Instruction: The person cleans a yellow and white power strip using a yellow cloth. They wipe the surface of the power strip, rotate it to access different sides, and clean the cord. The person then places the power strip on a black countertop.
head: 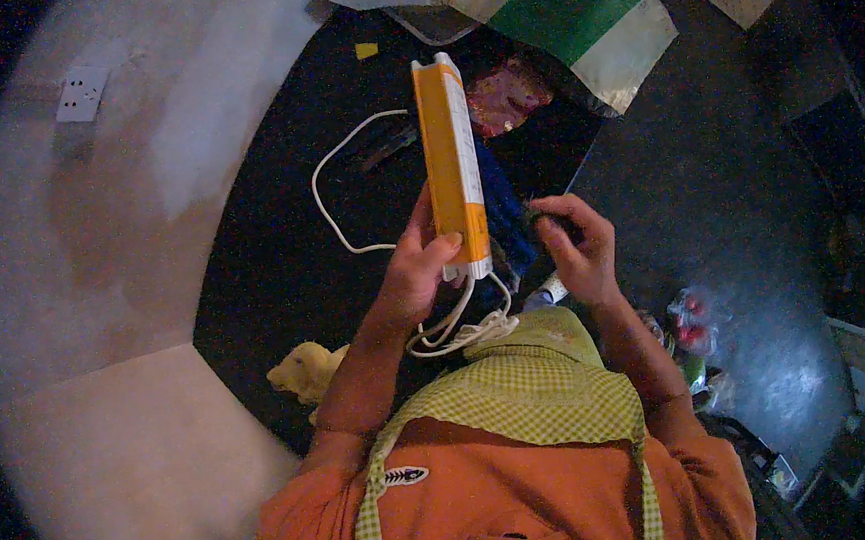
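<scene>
My left hand (420,259) grips the lower end of a long white power strip in an orange and white sleeve (446,156), its thumb across the orange side. The strip stands nearly upright in view, with printing on its narrow side. White cable (448,336) leaves the lower end and lies bunched against the apron at my lap. Another stretch of cable loops out to the left. Just right of the strip, my right hand (581,248) is raised, apart from it. Thumb and fingers pinch a small dark thing (536,215), too dim to identify.
A yellow plush toy (308,373) lies left of my lap. Ahead are a reddish plastic package (509,97) and a large green and white bag (580,15). A wall socket (82,93) is at the left. Plastic-wrapped items (692,323) sit on the floor to the right.
</scene>
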The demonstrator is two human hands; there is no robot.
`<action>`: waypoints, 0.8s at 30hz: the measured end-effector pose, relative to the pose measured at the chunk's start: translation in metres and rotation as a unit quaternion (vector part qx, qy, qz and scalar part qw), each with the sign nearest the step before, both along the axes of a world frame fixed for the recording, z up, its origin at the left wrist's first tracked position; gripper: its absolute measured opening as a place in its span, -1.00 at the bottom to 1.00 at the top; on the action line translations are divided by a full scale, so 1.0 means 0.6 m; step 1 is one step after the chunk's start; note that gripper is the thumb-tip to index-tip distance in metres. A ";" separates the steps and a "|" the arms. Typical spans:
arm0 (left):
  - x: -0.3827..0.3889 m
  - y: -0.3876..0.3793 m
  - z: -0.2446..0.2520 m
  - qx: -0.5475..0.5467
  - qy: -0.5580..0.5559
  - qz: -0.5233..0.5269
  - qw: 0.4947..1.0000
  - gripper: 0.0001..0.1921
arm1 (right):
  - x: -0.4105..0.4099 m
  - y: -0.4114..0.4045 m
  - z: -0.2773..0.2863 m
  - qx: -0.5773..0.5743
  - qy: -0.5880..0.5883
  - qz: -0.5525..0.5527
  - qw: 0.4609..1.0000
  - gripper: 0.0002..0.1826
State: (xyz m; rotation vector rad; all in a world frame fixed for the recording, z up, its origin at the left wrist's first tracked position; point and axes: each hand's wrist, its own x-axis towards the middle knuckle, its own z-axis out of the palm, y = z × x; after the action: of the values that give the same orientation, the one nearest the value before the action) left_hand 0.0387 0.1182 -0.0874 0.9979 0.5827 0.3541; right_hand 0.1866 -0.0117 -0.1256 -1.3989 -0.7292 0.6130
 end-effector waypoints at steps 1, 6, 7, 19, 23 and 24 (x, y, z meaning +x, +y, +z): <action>0.006 -0.003 0.013 0.049 0.025 -0.007 0.998 -0.28 | -0.002 -0.003 0.005 0.005 -0.048 0.019 0.999 -0.82; -0.034 -0.015 -0.008 0.344 0.044 -0.010 0.938 -0.36 | -0.072 0.029 0.080 0.055 -0.263 0.043 0.962 -0.81; -0.037 -0.024 0.009 0.311 0.062 -0.028 0.948 -0.37 | -0.067 0.031 0.082 0.046 -0.304 0.041 0.951 -0.81; -0.041 -0.040 0.005 0.155 0.036 -0.051 0.986 -0.33 | 0.000 0.092 0.071 -0.053 -0.368 0.152 0.916 -0.89; -0.036 -0.022 -0.015 0.120 0.004 -0.022 0.992 -0.32 | -0.019 0.054 0.066 0.005 -0.183 0.191 0.964 -0.89; -0.026 -0.010 -0.033 0.075 -0.062 -0.007 0.995 -0.30 | -0.005 0.055 0.056 0.016 -0.121 0.109 0.987 -0.89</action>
State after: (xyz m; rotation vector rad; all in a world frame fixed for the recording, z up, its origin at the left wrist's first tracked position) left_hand 0.0234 0.1125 -0.1072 1.1148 0.4411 0.4495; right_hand 0.1835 0.0215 -0.0920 -1.3889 -1.0925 0.6037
